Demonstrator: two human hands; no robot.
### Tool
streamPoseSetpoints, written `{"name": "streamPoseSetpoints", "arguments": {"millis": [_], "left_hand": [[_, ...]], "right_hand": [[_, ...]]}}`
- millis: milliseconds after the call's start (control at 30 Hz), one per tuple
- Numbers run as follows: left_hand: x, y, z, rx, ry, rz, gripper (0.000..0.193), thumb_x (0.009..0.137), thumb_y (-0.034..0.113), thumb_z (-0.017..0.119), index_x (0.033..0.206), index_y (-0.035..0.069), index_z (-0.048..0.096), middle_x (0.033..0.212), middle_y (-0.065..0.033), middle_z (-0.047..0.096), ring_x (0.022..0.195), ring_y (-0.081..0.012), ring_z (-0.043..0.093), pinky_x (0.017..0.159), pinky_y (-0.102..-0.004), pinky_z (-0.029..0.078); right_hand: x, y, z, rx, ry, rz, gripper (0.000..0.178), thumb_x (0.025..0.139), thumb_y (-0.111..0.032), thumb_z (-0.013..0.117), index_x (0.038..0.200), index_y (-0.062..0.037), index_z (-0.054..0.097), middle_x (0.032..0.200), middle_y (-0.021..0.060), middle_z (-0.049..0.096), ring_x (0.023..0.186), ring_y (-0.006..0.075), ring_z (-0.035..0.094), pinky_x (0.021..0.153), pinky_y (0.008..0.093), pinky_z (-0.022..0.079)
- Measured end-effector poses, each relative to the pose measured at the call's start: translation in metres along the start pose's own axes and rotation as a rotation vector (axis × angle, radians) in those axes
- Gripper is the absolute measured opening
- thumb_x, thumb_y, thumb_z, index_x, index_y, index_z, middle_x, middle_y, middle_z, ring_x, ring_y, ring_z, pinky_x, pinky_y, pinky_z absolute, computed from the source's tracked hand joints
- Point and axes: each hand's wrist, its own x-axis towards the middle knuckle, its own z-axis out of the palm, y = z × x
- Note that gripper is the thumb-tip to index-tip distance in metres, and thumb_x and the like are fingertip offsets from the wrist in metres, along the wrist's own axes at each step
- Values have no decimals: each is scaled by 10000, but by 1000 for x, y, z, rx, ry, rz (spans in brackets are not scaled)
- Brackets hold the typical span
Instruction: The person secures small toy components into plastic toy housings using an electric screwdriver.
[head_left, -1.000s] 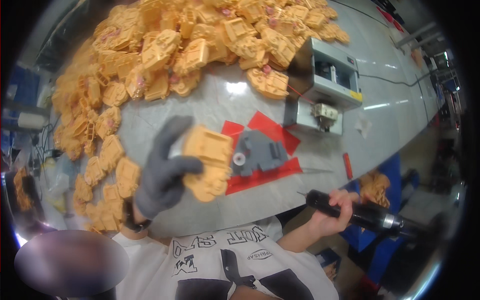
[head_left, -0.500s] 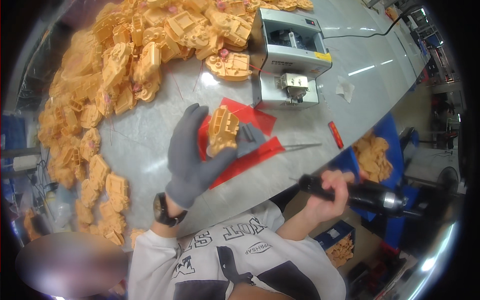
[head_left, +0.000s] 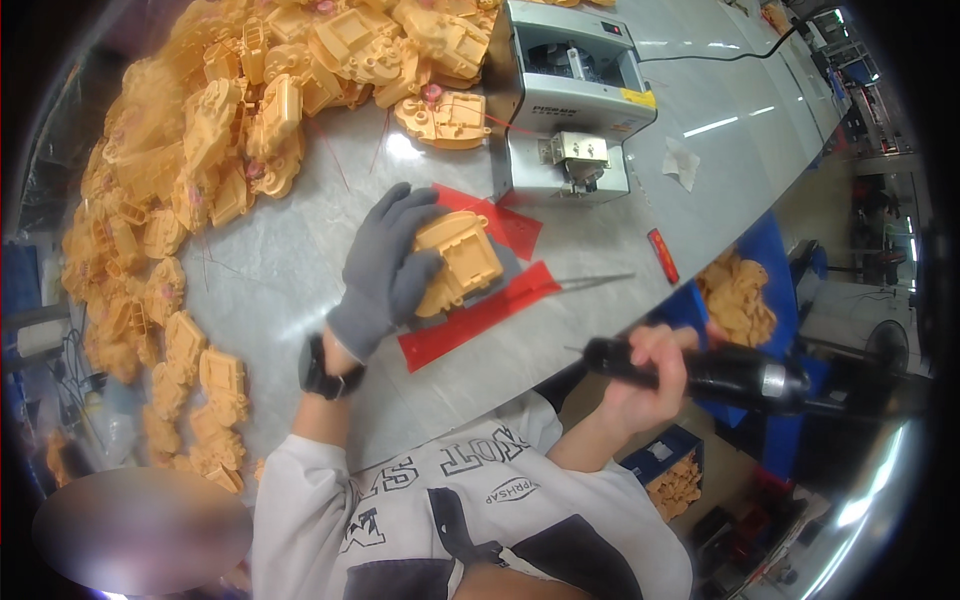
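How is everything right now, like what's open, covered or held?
Left hand: gloved, holding the orange casing
Orange casing: over the grey fixture
Grey fixture: mostly covered
Right hand: bare, closed around the black power screwdriver
Black power screwdriver: tip clear of the casing
Silver machine: upright, open-topped; can't tell if it's on
Casing pile: heaped loosely

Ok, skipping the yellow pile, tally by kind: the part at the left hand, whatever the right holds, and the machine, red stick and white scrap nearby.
Yellow part at the left hand: 1
Black power tool in the right hand: 1
Grey machine: 1
Red stick: 1
White scrap: 1
Total: 5
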Motion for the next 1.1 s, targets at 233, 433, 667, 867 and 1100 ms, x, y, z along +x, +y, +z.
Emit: {"name": "streamPoseSetpoints", "arguments": {"millis": [233, 433, 667, 867, 1100], "left_hand": [[4, 8, -3, 84, -259, -183, 414, 716, 178, 478, 1091, 20, 554, 1238, -188, 503, 1218, -387, 396, 1015, -413, 330], [1, -5, 8, 100, 6, 138, 439, 733, 172, 508, 1159, 72, 550, 1219, -246, 481, 1084, -415, 459, 921, -451, 378], [-7, -7, 11, 219, 29, 104, 433, 793, 161, 486, 1214, 69, 530, 1253, -265, 455, 1116, -412, 453, 938, -449, 369], [-48, 12, 20, 6, 292, -27, 449, 813, 151, 545, 1252, 61, 511, 1336, -229, 404, 1242, -355, 398, 1017, -386, 330], [-51, -8, 26, -15, 248, 78, 428, 771, 205, 607, 1166, 50, 549, 1281, -230, 430, 1081, -367, 491, 915, -408, 398]], "right_hand": [[2, 1, 0, -8, -9, -13, 501, 731, -35, 511, 1195, -9, 324, 646, 55, 451, 506, 150, 459, 562, 304, 409], [10, 10, 16, 34, -57, -28, 500, 740, -22, 524, 1199, -11, 326, 645, 60, 470, 514, 148, 472, 567, 297, 427], [69, 23, 85, 60, -120, -209, 561, 751, 65, 542, 1266, -23, 339, 636, 57, 506, 510, 131, 476, 573, 304, 438], [99, 40, 120, -89, -226, -252, 458, 727, 83, 585, 1148, 27, 412, 627, 67, 547, 503, 131, 516, 542, 249, 438], [93, 45, 115, -265, -346, -113, 421, 699, 67, 606, 1080, 57, 427, 588, 54, 545, 466, 109, 521, 494, 230, 423]]}}
